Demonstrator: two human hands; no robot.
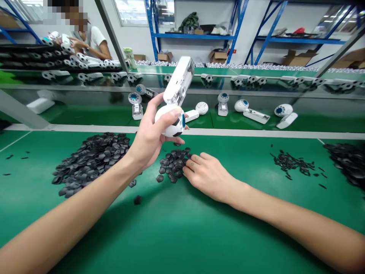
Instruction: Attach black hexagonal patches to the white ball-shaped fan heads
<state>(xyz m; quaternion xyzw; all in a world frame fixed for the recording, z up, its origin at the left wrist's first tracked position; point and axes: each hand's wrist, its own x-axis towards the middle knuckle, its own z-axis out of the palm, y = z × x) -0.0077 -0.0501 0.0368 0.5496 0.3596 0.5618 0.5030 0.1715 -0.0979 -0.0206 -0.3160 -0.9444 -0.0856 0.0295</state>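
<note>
My left hand [155,127] grips a white plastic device [179,82] by its round, football-patterned end, above the bench's far edge. The device's long rectangular arm points up, and a blue disc shows on the ball's right side. Lower and to the right, my right hand [207,175] rests at a small heap of black pentagon pieces [172,165]. Its fingers curl down at the heap's right edge, and the fingertips are hidden, so what they hold does not show. A larger pile of black pentagon pieces [94,161] lies left of my left forearm.
Small black strips [295,163] and another black pile [350,163] lie on the green bench [199,236] at right. Beyond the pale rail, several similar white devices [252,111] sit on a green conveyor [111,110]. A person [95,42] handles white parts at far left.
</note>
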